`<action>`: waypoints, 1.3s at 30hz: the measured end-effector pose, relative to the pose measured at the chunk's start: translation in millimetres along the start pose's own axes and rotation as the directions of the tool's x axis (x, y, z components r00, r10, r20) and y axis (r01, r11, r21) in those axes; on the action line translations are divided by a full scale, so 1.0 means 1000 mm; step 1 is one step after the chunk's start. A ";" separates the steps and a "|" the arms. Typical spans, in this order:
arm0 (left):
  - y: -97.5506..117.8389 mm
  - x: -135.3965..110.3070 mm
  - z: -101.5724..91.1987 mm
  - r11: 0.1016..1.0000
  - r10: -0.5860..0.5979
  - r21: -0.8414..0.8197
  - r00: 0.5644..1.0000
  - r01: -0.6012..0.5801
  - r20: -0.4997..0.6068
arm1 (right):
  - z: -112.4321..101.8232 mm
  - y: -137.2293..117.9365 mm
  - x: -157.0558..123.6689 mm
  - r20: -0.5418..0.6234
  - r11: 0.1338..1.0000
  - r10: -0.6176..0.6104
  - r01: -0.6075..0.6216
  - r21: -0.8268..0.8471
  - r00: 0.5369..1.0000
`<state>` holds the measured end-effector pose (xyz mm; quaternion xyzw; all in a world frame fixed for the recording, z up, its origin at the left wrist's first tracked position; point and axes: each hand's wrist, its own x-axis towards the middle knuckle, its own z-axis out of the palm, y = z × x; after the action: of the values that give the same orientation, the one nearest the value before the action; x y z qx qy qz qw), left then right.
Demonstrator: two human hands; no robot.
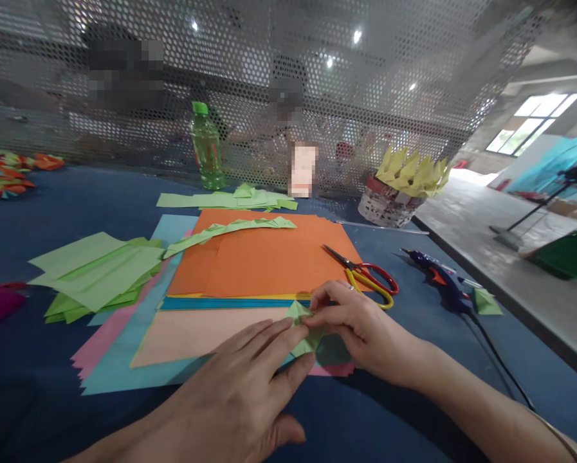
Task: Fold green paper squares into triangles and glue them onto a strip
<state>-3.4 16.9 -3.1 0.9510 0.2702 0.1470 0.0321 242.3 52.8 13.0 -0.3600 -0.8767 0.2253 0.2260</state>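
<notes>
A small piece of folded light green paper [298,346] is between my two hands, above the near edge of the stacked coloured sheets. My left hand [240,379] reaches in from the lower left, its fingers stretched against the paper and holding it, thumb apart below. From the right, my right hand [356,325], with a ring on one finger, pinches the same paper between thumb and fingertips. My fingers cover part of the folds. Just beyond my right hand, scissors [363,273] with red and yellow handles lie on an orange sheet [269,257].
Loose green sheets [100,270] lie left; a folded green strip [230,226] crosses the stack. A green bottle [206,151] stands by the perforated metal screen [249,64]. At right are a yellow-spiked paper basket [389,202] and a corded glue gun [442,283]. People show behind the screen.
</notes>
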 end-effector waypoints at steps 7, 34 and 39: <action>0.001 -0.002 0.004 0.975 0.113 0.201 0.992 -0.099 -0.059 | 0.002 0.007 0.001 -0.007 0.999 0.031 -0.031 0.021 1.000; 0.003 0.003 0.000 0.963 0.105 0.248 0.994 -0.103 0.005 | 0.000 0.007 0.001 -0.005 0.961 -0.112 0.107 -0.256 0.994; 0.002 0.001 0.002 0.962 0.109 0.251 0.994 -0.103 -0.011 | -0.007 0.004 0.001 -0.015 0.943 -0.169 0.157 -0.293 0.986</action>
<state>-1.0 15.7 -4.7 0.9586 0.2356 0.1250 -0.0994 247.8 57.3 16.9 -0.3200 -0.9224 0.0672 0.2058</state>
